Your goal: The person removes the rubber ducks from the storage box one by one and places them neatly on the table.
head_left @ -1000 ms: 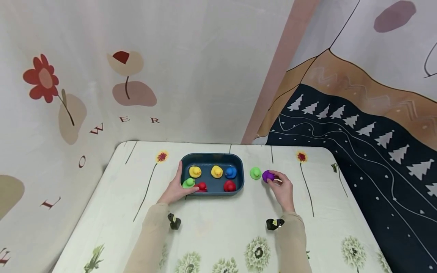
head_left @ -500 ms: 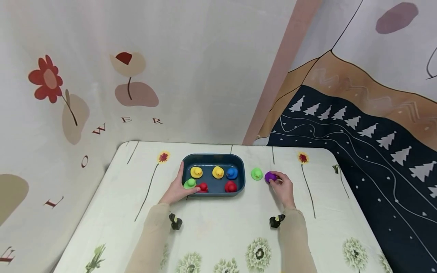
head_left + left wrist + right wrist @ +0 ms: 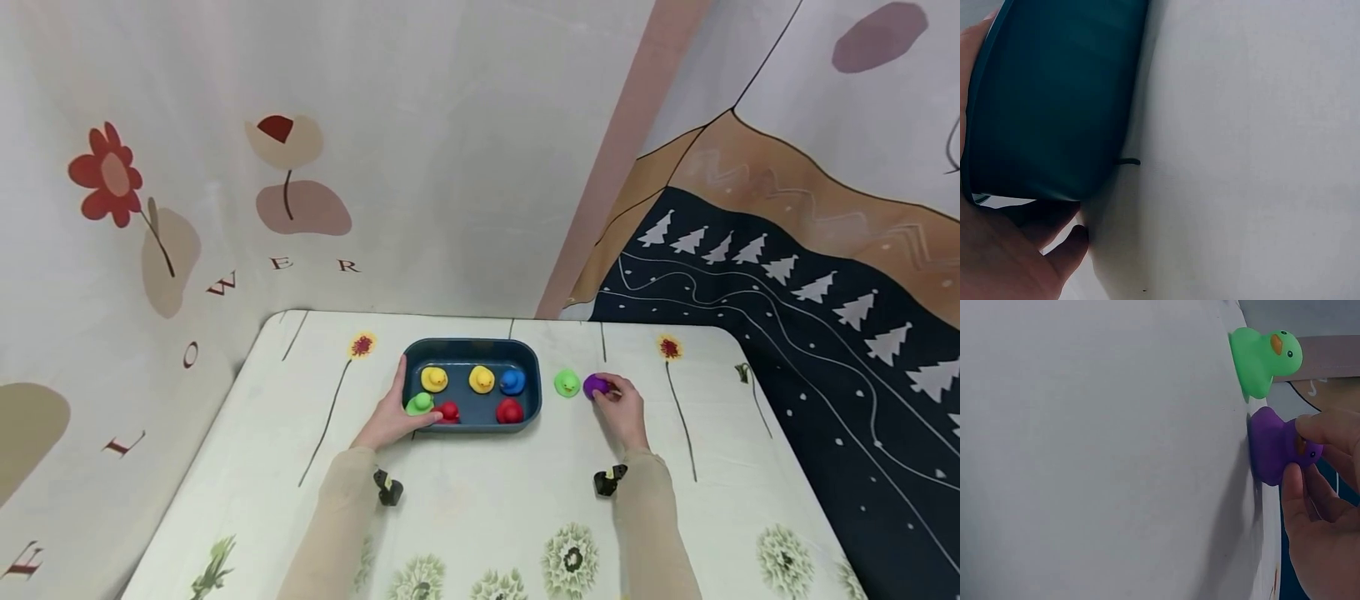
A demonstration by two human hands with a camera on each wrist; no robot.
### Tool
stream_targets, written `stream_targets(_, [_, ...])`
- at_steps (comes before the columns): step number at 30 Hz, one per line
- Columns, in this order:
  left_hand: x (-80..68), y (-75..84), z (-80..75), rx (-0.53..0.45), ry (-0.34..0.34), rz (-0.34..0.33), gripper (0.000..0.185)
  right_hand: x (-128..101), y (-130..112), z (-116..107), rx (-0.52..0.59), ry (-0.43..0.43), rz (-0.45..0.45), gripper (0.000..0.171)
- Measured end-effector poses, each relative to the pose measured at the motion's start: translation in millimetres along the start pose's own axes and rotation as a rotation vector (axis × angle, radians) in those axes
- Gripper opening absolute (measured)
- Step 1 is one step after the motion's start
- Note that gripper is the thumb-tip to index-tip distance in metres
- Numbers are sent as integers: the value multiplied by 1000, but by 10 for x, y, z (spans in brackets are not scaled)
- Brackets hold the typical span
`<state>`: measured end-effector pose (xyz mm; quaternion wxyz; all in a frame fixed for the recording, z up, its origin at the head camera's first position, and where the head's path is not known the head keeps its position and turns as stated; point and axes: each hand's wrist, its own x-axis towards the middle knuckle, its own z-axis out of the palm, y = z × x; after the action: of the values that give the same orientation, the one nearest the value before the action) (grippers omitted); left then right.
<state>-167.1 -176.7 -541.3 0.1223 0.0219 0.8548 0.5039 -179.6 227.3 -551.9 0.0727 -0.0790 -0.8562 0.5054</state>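
A dark blue rectangular tray [image 3: 478, 413] stands near the far side of the table, holding two yellow ducks [image 3: 482, 380], a blue duck [image 3: 512, 382], two red ducks [image 3: 510, 410] and a green duck [image 3: 419, 403]. My left hand [image 3: 390, 417] grips its left end, thumb over the front rim; in the left wrist view the outer wall [image 3: 1054, 106] fills the hand's side. Right of the tray, my right hand [image 3: 622, 408] pinches a purple rubber duck [image 3: 1269, 447] by its head, the duck's base right at the cloth. Beside it sits another green duck [image 3: 1254, 362], untouched.
A white flower-printed cloth [image 3: 495, 492] covers the table. The table's far edge lies just behind the tray, against a printed fabric wall [image 3: 450, 208]. Dark fabric with white trees [image 3: 750, 333] hangs along the right side.
The right hand and the purple duck have shifted slightly to the right, away from the green duck beside it. The left hand keeps its grip on the tray. The head view has turned a little.
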Motion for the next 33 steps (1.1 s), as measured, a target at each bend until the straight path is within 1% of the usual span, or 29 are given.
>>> stream_targets(1, [0,2,3,0,0,0,121,2,-3,-7,9,-15,8,33])
stream_targets(4, [1,8,6,-1,-2,1,120,14,-4,-10,13,-26,23,34])
stream_targets(10, [13,14,13,-7,-4,9,121,21,19,1,38,-18,53,33])
stream_targets(16, [5,13,7,-5,-4,-7,121,9,29,-11,76,-34,70,36])
stream_targets(18, [3,12,5,-5,-4,-9,121,3,24,-41,91,-42,64,40])
stream_targets(21, [2,16,1,0,-7,-7,121,-8,20,-100,116,-26,44,41])
stream_targets(25, [3,15,-5,7,-1,-8,121,-16,3,-185,125,-1,4,37])
stream_targets(28, [3,8,-10,12,5,-9,121,-22,-37,-228,125,-3,-17,35])
stream_targets(33, [9,-8,0,16,-2,-2,121,-58,-125,-218,123,4,-35,32])
